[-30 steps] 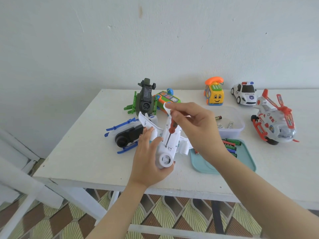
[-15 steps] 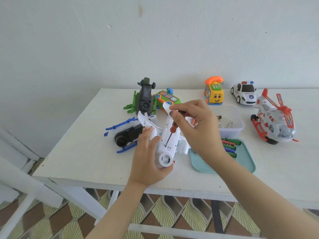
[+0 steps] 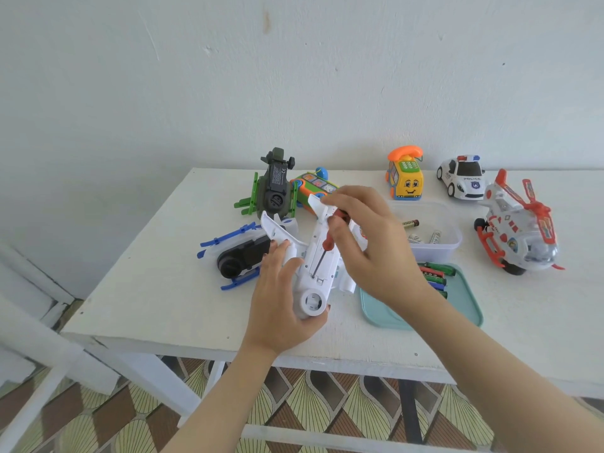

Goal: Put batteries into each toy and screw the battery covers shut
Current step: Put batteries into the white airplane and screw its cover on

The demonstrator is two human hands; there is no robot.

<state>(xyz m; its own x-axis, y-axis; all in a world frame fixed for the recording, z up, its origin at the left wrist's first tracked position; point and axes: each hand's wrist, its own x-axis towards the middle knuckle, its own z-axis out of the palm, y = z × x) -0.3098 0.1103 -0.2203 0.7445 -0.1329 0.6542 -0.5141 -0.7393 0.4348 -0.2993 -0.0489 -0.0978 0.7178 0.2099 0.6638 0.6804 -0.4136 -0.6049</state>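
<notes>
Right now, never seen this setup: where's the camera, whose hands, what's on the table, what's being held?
No machine here: a person works with bare hands, and the picture comes from a wide-angle camera worn on their head, looking down. The left hand grips an upturned white toy plane at the white table. The right hand pinches a red-handled screwdriver, its tip on the plane's underside. Other toys lie around: a green helicopter, a black-and-blue toy, a yellow phone car, a police car, a red-and-white helicopter. A clear tub holds batteries; a teal tray holds more screwdrivers.
</notes>
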